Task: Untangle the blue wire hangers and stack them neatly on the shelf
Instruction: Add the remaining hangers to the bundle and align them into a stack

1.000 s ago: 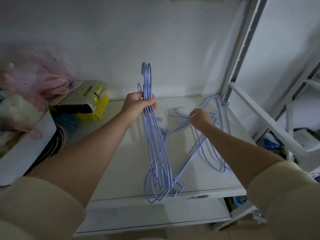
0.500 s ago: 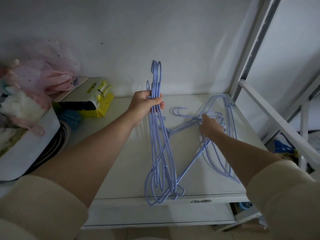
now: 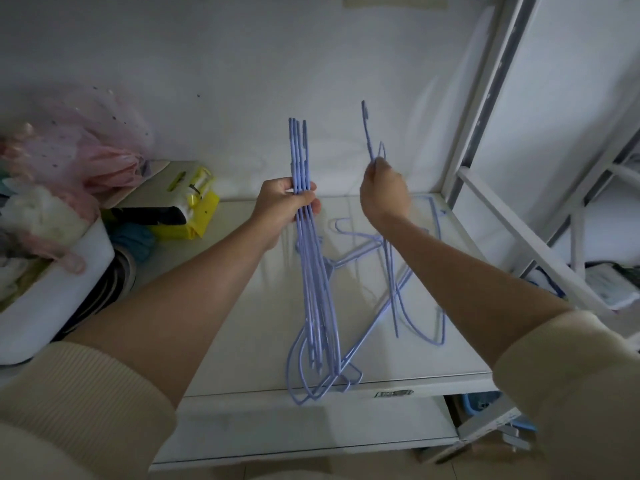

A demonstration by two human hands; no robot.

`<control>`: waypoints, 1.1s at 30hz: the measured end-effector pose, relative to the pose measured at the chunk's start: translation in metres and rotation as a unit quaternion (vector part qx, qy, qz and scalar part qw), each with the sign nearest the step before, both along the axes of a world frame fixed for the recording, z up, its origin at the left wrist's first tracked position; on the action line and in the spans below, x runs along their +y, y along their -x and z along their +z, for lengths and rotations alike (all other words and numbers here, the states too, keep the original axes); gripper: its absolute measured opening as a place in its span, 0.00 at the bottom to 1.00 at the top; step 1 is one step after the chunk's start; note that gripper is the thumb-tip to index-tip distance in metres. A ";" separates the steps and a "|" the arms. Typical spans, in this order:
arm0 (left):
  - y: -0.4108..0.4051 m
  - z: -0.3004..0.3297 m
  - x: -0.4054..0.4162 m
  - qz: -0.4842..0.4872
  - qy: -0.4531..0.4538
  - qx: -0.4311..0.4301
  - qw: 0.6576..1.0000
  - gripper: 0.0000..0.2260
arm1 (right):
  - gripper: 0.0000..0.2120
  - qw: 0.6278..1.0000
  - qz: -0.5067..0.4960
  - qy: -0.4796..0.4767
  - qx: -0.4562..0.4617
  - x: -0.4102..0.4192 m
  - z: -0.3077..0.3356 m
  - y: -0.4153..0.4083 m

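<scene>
My left hand (image 3: 284, 206) grips a bundle of several blue wire hangers (image 3: 313, 271), held upright with hooks pointing up and lower ends resting on the white shelf (image 3: 242, 334) near its front edge. My right hand (image 3: 382, 194) is raised above the shelf and holds a single blue hanger (image 3: 393, 282) by its neck, its hook sticking up and its body hanging down. More blue hangers (image 3: 356, 251) lie loose and crossed on the shelf between and behind my two arms.
A white bin (image 3: 52, 299) stuffed with pink and white fabric stands at the left. A yellow packet (image 3: 194, 216) and a dark object lie behind it. White metal frame posts (image 3: 485, 98) and a diagonal brace bound the shelf's right side.
My right hand has risen from the shelf, lifting one hanger out of the loose pile. The left hand's bundle has turned edge-on and stays in place.
</scene>
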State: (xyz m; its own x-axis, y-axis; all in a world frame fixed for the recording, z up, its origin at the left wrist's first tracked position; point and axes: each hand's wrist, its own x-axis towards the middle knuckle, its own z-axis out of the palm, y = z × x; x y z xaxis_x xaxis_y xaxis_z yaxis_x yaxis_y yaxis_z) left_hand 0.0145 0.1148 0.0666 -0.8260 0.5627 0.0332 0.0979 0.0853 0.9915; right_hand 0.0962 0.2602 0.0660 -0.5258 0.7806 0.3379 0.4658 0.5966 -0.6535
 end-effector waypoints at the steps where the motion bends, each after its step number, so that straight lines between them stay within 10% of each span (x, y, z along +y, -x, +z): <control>1: 0.000 0.001 0.000 0.006 -0.003 0.000 1.000 0.05 | 0.15 1.000 0.013 0.014 0.024 -0.008 0.004 0.004; 22: 0.022 0.005 -0.019 0.062 0.048 0.107 0.991 0.10 | 0.11 0.836 0.250 0.477 0.104 -0.095 0.027 0.047; 33: 0.031 -0.020 -0.024 0.015 -0.002 0.043 0.999 0.06 | 0.04 0.951 0.050 0.280 -0.124 0.015 -0.062 0.019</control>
